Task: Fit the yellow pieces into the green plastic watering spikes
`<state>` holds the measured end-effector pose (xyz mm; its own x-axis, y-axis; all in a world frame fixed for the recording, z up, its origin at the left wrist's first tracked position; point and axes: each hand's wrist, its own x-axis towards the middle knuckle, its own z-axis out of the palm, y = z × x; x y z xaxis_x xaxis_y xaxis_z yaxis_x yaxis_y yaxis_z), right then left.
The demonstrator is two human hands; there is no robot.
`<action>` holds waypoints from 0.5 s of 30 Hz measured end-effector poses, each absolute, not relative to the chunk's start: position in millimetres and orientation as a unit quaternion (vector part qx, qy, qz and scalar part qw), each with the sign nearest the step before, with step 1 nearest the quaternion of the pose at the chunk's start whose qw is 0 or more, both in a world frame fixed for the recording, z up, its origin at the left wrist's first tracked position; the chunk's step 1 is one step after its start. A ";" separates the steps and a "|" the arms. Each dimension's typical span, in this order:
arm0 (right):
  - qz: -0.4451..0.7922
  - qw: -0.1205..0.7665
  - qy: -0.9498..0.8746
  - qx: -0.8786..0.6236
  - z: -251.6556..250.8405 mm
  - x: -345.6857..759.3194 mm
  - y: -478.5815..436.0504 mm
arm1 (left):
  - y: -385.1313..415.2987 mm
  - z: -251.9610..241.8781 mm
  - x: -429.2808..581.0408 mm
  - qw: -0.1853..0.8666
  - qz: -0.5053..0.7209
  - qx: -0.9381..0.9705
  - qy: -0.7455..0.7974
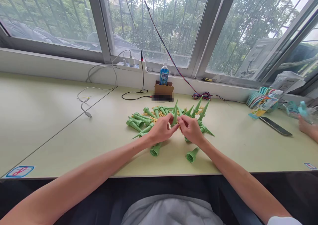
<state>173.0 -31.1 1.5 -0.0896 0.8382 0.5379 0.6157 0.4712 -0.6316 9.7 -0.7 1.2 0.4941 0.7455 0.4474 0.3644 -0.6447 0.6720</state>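
A green plant watering spike [175, 115], point upward, is held in my left hand [162, 127], whose fingers are closed around its lower part. My right hand [190, 127] is closed in a pinch right beside the spike; what its fingertips hold is hidden. Around both hands lie several more green spikes, some on their sides like the one at left [134, 123], others standing like one at right [204, 111]. Small yellow plastic pieces [196, 110] lie among them. Two spikes, one under my left wrist [155, 150] and one near my right forearm [191, 155], show their open threaded ends.
A blue-labelled bottle [164, 74] stands behind a small cardboard box [164, 88] near the window. Cables [142, 91] and a power strip [129, 65] lie left of it. At right are a phone [275, 126], a drink pack [265, 105] and another person's hand [308, 127].
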 end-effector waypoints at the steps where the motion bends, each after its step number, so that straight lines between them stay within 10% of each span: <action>1: 0.122 0.454 -0.727 -0.499 1.4 173.0 -31.0 | -0.6 1.2 9.6 0.254 0.374 0.826 0.336; 15: 0.126 0.452 -0.727 -0.501 1.8 172.7 -32.0 | -1.5 2.0 8.8 0.253 0.374 0.826 0.337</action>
